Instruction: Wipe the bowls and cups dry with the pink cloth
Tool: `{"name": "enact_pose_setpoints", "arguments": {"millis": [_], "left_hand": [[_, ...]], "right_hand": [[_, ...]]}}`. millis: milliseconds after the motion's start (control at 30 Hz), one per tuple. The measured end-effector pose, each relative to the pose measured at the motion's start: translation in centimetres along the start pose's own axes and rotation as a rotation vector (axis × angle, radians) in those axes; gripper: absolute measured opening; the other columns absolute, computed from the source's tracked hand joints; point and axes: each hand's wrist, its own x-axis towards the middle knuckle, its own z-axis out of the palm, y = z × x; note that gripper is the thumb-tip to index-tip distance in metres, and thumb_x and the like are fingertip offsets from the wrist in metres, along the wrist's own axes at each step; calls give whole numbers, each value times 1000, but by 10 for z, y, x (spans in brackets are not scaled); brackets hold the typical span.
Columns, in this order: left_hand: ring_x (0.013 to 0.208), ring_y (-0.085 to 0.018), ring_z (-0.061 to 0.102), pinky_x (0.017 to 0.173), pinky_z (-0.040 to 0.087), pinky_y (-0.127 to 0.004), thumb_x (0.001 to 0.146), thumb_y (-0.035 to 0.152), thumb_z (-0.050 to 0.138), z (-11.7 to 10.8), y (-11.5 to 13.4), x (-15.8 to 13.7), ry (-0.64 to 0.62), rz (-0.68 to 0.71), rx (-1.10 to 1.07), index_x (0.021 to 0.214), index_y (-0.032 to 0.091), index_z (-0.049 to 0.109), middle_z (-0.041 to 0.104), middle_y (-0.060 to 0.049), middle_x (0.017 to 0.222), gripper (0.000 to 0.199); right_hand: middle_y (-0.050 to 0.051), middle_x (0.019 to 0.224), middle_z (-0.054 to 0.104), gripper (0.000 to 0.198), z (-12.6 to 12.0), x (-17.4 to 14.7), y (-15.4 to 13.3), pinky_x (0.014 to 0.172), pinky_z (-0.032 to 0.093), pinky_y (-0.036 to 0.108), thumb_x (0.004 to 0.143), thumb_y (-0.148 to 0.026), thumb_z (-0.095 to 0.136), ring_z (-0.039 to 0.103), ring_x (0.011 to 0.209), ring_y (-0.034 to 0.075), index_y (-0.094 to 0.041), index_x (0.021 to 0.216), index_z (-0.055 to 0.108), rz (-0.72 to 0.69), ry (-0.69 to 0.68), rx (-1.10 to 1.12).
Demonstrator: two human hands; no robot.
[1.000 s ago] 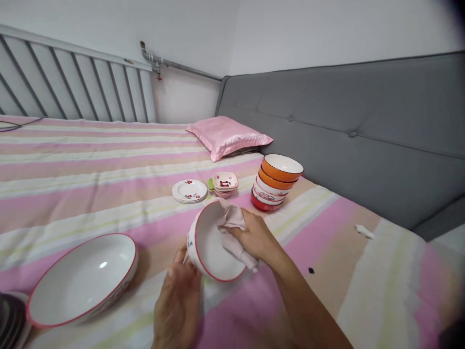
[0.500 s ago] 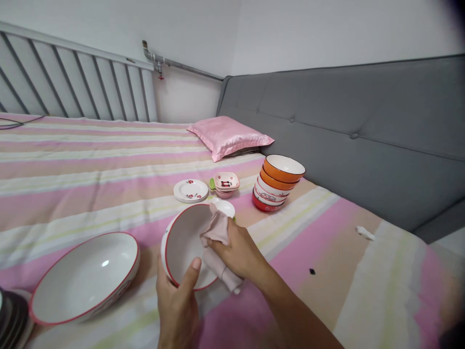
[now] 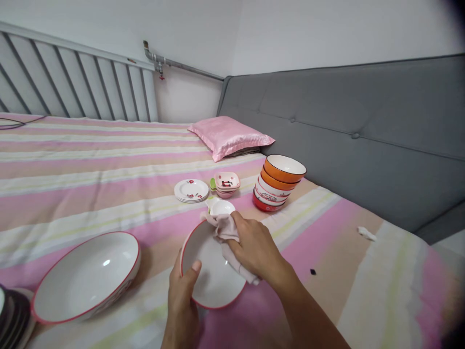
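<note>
A white bowl [image 3: 210,276] with a red rim is tilted in front of me. My left hand [image 3: 184,293] grips its left side, the thumb over the rim and the other fingers behind. My right hand [image 3: 254,245] is closed on a pale pink cloth [image 3: 227,230], which lies against the bowl's upper right rim and inner wall. Just beyond the cloth sits a small white dish [image 3: 222,207]. To the left, a larger oval white bowl [image 3: 87,276] with a red rim rests on the striped bedspread.
Behind are stacked floral plates [image 3: 191,190], small pink dishes [image 3: 227,181] and a leaning stack of bowls [image 3: 279,182]. Dark stacked dishes [image 3: 16,317] stand at the lower left. A pink pillow [image 3: 230,135] lies by the grey headboard [image 3: 327,106]. A white scrap [image 3: 366,233] lies at right.
The bowl has shifted right and towards me, its inside now turned more upward. Both hands have moved right with it, and the cloth now lies at its upper right rim.
</note>
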Motion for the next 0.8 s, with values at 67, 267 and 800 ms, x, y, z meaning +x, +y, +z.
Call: {"name": "enact_pose_setpoints", "arguments": {"millis": [67, 267, 800], "left_hand": [[91, -34, 67, 75, 55, -38, 61, 43, 74, 0, 1, -1, -16, -49, 0, 121, 18, 62, 75, -7, 88, 67], [90, -37, 68, 73, 55, -41, 58, 46, 75, 1, 2, -2, -78, -132, 20, 114, 17, 67, 75, -11, 88, 63], [77, -31, 70, 73, 53, -38, 65, 41, 72, -1, -6, 2, -129, -365, 10, 106, 10, 67, 74, -12, 89, 51]], "right_hand": [[6, 87, 68, 17, -4, -2, 1, 57, 23, 29, 81, -19, 50, 62, 75, 22, -20, 97, 47, -45, -7, -41], [5, 84, 68, 20, -12, -6, 3, 55, 21, 29, 78, -14, 50, 62, 72, 21, -20, 96, 47, -128, -56, -125], [-1, 88, 67, 22, -12, -9, 1, 55, 20, 27, 75, -6, 53, 61, 76, 16, -22, 90, 51, -246, -57, -42]]}}
